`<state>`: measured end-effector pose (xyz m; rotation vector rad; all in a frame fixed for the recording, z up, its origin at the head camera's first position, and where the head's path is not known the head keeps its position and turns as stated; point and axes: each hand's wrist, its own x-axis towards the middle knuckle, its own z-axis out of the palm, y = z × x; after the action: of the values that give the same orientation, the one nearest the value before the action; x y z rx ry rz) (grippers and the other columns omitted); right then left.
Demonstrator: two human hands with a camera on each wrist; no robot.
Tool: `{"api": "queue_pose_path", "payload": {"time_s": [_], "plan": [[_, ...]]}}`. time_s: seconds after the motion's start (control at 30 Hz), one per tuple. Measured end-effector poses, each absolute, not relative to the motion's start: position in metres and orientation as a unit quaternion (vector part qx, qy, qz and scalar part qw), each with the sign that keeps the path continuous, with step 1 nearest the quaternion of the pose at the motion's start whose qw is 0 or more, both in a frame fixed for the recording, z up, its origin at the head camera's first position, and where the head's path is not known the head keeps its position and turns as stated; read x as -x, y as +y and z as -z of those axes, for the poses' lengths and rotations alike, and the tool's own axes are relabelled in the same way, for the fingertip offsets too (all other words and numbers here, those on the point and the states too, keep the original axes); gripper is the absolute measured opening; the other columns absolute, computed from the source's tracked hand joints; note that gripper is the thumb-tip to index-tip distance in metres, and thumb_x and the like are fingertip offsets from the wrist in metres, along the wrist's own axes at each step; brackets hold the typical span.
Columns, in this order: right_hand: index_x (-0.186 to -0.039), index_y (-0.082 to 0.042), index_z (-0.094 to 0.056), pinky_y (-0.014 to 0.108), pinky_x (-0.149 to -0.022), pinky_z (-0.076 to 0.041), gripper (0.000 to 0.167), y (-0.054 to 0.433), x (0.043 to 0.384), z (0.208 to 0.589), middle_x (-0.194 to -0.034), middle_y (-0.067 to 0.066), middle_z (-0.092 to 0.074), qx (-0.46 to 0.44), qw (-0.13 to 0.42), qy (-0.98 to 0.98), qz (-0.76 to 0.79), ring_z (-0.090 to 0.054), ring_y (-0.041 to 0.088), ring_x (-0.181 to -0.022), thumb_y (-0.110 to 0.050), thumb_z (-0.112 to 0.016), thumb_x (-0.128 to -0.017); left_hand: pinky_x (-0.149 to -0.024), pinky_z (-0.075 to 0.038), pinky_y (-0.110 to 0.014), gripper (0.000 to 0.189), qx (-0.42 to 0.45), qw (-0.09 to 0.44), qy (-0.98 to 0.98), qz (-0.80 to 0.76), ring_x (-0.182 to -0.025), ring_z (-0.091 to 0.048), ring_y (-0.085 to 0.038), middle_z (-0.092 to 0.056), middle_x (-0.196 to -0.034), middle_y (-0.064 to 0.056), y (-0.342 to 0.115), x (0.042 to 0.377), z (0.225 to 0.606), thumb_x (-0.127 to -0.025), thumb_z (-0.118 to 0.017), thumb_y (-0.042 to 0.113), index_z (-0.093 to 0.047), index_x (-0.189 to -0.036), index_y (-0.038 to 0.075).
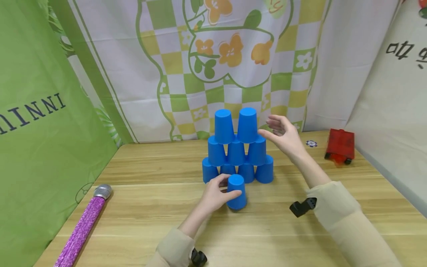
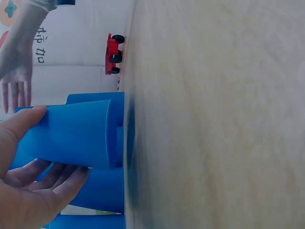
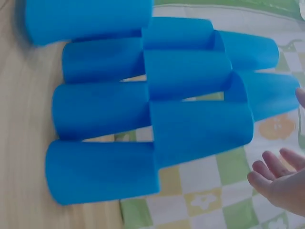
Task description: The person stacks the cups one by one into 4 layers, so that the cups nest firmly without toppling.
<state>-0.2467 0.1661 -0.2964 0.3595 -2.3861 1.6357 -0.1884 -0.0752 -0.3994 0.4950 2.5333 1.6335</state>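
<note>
Upside-down blue cups form a pyramid: several in the bottom row (image 1: pixel 264 170), three in the middle row (image 1: pixel 236 152), two on top. My left hand (image 1: pixel 215 194) grips a single blue cup (image 1: pixel 236 193) in front of the pyramid, thumb on one side and fingers on the other. That cup (image 2: pixel 71 136) is mouth down, its rim slightly off the tabletop in the left wrist view. My right hand (image 1: pixel 283 136) is beside the upper right cup (image 1: pixel 247 125), fingers loosely extended and holding nothing. In the right wrist view, the right hand (image 3: pixel 283 183) appears apart from the cups.
On the left of the wooden table (image 1: pixel 160 222) lies a microphone (image 1: pixel 83 226) with a glittery pink handle. A red toy vehicle (image 1: pixel 341 144) and a poker chip (image 1: pixel 311 143) are at the back right. Printed curtains (image 1: pixel 126 74) hang behind the table.
</note>
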Motion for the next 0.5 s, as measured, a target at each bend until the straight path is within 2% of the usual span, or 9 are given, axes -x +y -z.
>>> {"api": "queue_pose_path", "payload": {"time_s": [0.3,0.5], "plan": [[-0.146,-0.005,-0.027,0.051,-0.109,-0.035,0.071,0.189,0.244,0.321,-0.144,0.021,-0.040,-0.122,0.059,-0.823,-0.552,-0.039,0.038,-0.133,-0.033,-0.063,-0.090,-0.093,-0.052,-0.044,0.049,-0.164,0.029,0.822,-0.545,-0.112,-0.060,-0.029,-0.062,-0.120,-0.011,-0.093,0.183,0.383,-0.082,-0.072,0.032,-0.056,-0.123,0.010],[-0.147,-0.004,-0.024,0.055,-0.107,-0.036,0.072,0.203,0.243,0.340,-0.146,0.024,-0.036,-0.109,0.015,-0.831,-0.546,-0.037,0.041,-0.133,-0.033,-0.060,-0.092,-0.093,-0.051,-0.049,0.046,-0.142,-0.006,0.824,-0.548,-0.111,-0.061,-0.030,-0.063,-0.119,-0.012,-0.107,0.178,0.363,-0.082,-0.073,0.028,-0.059,-0.122,0.010]]}}
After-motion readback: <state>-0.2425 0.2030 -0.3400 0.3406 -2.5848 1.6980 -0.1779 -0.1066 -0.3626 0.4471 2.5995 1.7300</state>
